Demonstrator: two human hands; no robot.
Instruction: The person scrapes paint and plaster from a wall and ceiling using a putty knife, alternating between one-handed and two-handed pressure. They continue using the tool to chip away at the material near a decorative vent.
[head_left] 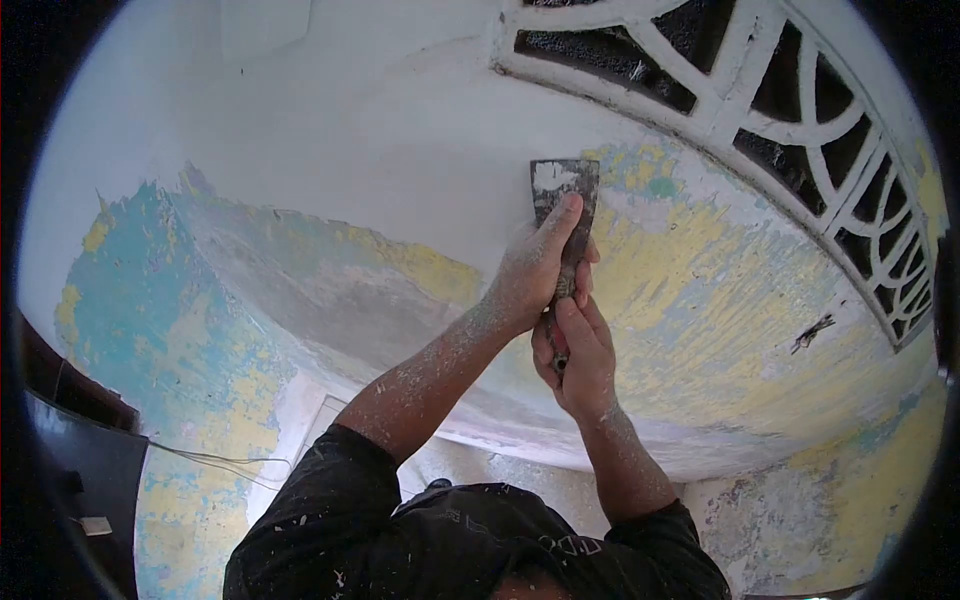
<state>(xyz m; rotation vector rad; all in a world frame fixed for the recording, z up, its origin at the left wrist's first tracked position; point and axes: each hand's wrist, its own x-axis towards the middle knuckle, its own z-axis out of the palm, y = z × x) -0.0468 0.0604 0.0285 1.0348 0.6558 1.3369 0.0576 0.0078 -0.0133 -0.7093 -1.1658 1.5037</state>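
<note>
Both my hands are on one scraper, a wide-bladed wall tool (566, 178) with white residue on its dark, worn blade. My left hand (540, 262) wraps the upper handle, its thumb stretched along the tool towards the blade. Just below, my right hand (586, 352) grips the handle's lower end, fingers curled round it. The blade points away from me and overlaps the wall (450, 130) where a smooth white area meets flaking yellow paint (690, 265). White specks of dust or paint chips cover both forearms.
A white decorative vent grille (725, 120) with dark openings curves along the upper right. Turquoise and yellow peeling paint (150, 260) lies at left, with bare grey patches near it. A dark piece of furniture (90, 480) and thin cables (215, 458) are at lower left.
</note>
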